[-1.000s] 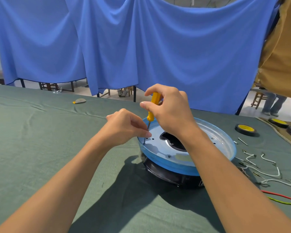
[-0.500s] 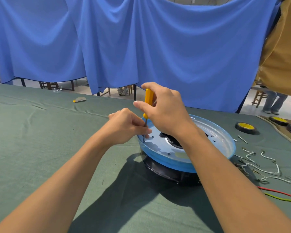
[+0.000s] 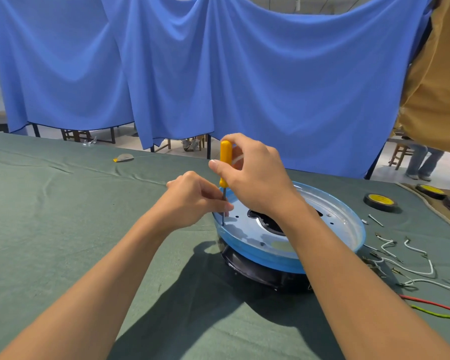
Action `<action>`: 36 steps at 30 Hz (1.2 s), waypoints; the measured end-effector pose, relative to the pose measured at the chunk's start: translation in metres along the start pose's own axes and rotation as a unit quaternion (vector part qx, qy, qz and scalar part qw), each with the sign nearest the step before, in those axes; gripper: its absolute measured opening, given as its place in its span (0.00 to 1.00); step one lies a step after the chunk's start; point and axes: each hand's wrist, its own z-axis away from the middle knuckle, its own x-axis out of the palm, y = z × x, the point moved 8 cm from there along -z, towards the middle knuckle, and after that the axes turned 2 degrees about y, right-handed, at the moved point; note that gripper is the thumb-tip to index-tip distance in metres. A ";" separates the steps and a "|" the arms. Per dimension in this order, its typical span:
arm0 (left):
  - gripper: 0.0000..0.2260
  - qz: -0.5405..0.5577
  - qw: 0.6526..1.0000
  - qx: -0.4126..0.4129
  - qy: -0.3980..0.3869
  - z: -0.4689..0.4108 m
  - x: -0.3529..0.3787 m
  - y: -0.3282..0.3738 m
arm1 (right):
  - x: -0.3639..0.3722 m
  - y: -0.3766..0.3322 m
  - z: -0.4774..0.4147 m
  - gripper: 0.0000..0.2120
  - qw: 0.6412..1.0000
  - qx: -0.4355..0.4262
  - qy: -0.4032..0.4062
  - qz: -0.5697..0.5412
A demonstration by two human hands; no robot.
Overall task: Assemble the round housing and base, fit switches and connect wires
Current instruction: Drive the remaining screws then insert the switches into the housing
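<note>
a blue curtain (image 3: 244,74) is hanging across the whole back, and a green cloth (image 3: 63,216) is covering the table. right of centre on the cloth, the round housing (image 3: 346,222), a shallow metal dish with a blue rim, is sitting open side up on top of the black base (image 3: 260,276), which is showing only as a dark band under its near edge.

the right hand (image 3: 255,178) is reaching over the dish's left half. its fingers are wrapping closed round the yellow handle of a screwdriver (image 3: 225,162), with the thumb pressing the near side and the handle's top poking out above. the tool is standing nearly upright, its thin shaft running down to the dish floor just inside the left rim.

the left hand (image 3: 192,201) is coming in from the left with its fingers curled tight, pinching the shaft low down, close to the tip. i cannot tell whether a screw is sitting under that tip.

right of the housing, a roll of black tape (image 3: 380,201) with a yellow core is lying flat. white wires (image 3: 413,266) are curling loosely just beside the rim. a red wire (image 3: 431,304) and a green wire (image 3: 437,313) are trailing off the right edge. a small screw (image 3: 376,220) is lying between tape and housing.
</note>
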 end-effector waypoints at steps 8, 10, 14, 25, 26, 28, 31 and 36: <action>0.05 -0.024 0.996 0.005 -0.085 0.000 0.007 -0.001 | -0.001 -0.003 0.002 0.13 0.999 -0.018 0.019 -0.019; 0.05 -0.005 0.999 -0.004 -0.046 -0.001 0.005 0.000 | -0.003 -0.002 0.001 0.13 0.999 -0.016 0.036 -0.004; 0.03 0.007 1.000 -0.009 0.023 -0.001 0.001 -0.001 | -0.003 0.000 0.000 0.12 1.000 0.003 0.015 -0.016; 0.02 0.007 1.000 -0.019 0.013 0.001 0.001 -0.001 | -0.004 -0.003 0.001 0.12 0.999 -0.023 0.040 0.015; 0.02 0.012 0.999 -0.020 0.026 0.001 0.000 -0.001 | -0.004 -0.003 0.001 0.12 0.999 -0.023 0.039 0.021; 0.03 0.002 1.000 -0.014 0.019 0.001 -0.001 0.001 | -0.003 -0.003 0.000 0.13 1.000 -0.017 0.023 0.012; 0.07 -0.023 0.999 -0.010 -0.030 0.000 0.002 0.003 | -0.001 -0.001 0.000 0.16 0.999 0.001 -0.011 -0.039; 0.09 -0.019 0.999 -0.010 -0.048 0.003 0.008 0.006 | -0.007 0.003 -0.001 0.09 0.999 -0.007 0.037 -0.002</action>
